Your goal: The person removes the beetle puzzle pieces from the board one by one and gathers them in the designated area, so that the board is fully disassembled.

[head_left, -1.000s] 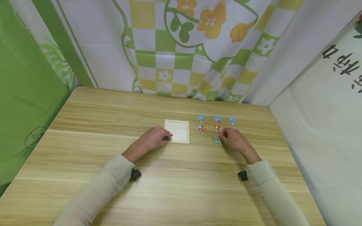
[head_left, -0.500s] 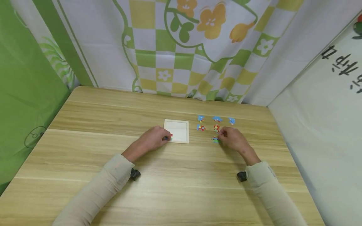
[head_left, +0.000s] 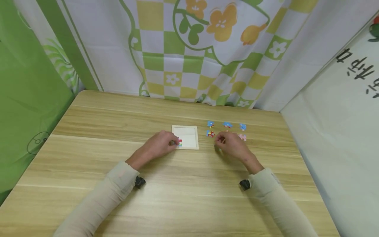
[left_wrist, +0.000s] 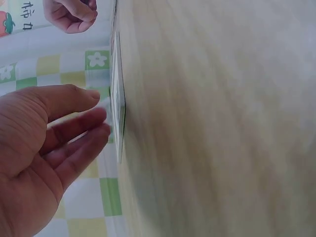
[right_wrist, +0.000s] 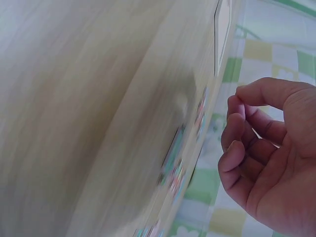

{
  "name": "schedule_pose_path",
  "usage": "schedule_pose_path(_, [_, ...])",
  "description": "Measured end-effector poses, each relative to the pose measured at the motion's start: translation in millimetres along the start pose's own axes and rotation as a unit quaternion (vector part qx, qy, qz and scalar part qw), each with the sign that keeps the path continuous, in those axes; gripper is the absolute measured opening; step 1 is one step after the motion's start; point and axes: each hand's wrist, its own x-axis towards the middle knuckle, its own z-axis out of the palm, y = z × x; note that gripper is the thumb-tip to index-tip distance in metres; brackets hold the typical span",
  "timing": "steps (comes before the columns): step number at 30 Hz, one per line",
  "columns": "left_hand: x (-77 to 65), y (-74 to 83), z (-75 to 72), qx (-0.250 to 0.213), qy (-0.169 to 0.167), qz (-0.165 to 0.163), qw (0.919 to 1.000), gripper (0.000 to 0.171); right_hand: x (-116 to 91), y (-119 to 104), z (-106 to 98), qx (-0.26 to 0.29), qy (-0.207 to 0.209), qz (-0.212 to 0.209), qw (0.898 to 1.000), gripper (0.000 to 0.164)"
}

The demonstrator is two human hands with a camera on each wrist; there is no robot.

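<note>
My left hand [head_left: 162, 144] is over the left side of a shallow square puzzle tray [head_left: 197, 138]. A red, pink and green puzzle piece [head_left: 180, 143] shows in the tray's near left corner, by my fingertips. In the left wrist view a gap separates thumb and fingers, with nothing between them. My right hand [head_left: 232, 144] hovers over the loose pieces, thumb and index tips together, other fingers curled; no piece shows in its grip. Under it in the right wrist view lies a green piece [right_wrist: 173, 153], blurred; the hand hides it in the head view.
Blue pieces [head_left: 227, 124] form a back row right of the tray. A red piece [head_left: 211, 133] and a pink one [head_left: 242, 137] lie in the row before it. A patterned curtain [head_left: 189, 65] hangs behind the wooden table [head_left: 189, 197]; a white wall [head_left: 334, 131] stands on the right.
My right hand has moved left from beside the near piece and now covers its place, uncovering the pink piece. My left hand has shifted slightly, so more of the tray's piece shows.
</note>
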Motion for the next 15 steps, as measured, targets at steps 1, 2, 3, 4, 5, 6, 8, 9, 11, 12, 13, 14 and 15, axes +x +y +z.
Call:
schedule_pose_path(1, [0.3,-0.7,-1.8,0.009,-0.001,-0.010,0.9999,0.014,1.9,-3.8,2.0,0.004,-0.004,-0.008,1.000,0.006])
schedule_pose_path(2, [0.6,-0.9,-3.6,0.017,-0.002,-0.019,0.9997,0.019,4.2,-7.9,4.2,0.008,-0.006,-0.015,1.000,0.006])
schedule_pose_path(3, [1.1,-1.6,-5.4,0.026,-0.005,-0.027,0.9993,0.026,6.9,-11.9,6.5,0.008,-0.008,-0.021,1.000,0.006])
schedule_pose_path(4, [1.6,-2.4,-7.2,0.038,-0.009,-0.034,0.9987,0.033,9.7,-15.5,9.1,0.008,-0.011,-0.030,0.999,0.006])
schedule_pose_path(5, [2.0,-3.2,-8.6,0.051,-0.014,-0.041,0.9978,0.040,12.3,-19.4,11.9,0.004,-0.012,-0.037,0.999,0.006])
schedule_pose_path(6, [2.5,-3.9,-9.9,0.061,-0.021,-0.047,0.9968,0.048,15.3,-23.0,15.1,0.002,-0.014,-0.044,0.999,0.007])
schedule_pose_path(8, [3.5,-5.3,-11.5,0.076,-0.038,-0.059,0.9947,0.064,21.6,-30.5,21.8,-0.006,-0.018,-0.050,0.999,0.006])
schedule_pose_path(9, [3.9,-6.0,-12.2,0.080,-0.047,-0.065,0.9936,0.070,24.8,-34.2,25.0,-0.008,-0.022,-0.053,0.998,0.006])
schedule_pose_path(11, [4.4,-7.3,-12.9,0.083,-0.063,-0.074,0.9918,0.081,31.2,-41.1,32.0,-0.010,-0.030,-0.058,0.998,0.007])
schedule_pose_path(12, [4.3,-7.9,-13.1,0.082,-0.070,-0.078,0.9911,0.085,34.5,-44.5,35.1,-0.005,-0.037,-0.060,0.998,0.007])
schedule_pose_path(13, [4.6,-8.4,-13.1,0.081,-0.076,-0.079,0.9907,0.088,37.4,-47.9,37.8,-0.002,-0.044,-0.060,0.997,0.008])
schedule_pose_path(14, [4.9,-8.8,-13.1,0.079,-0.081,-0.081,0.9903,0.089,40.5,-50.8,40.6,0.005,-0.051,-0.061,0.997,0.010])
schedule_pose_path(15, [5.0,-8.9,-13.1,0.076,-0.084,-0.082,0.9902,0.090,43.2,-53.8,43.0,0.009,-0.058,-0.064,0.996,0.012])
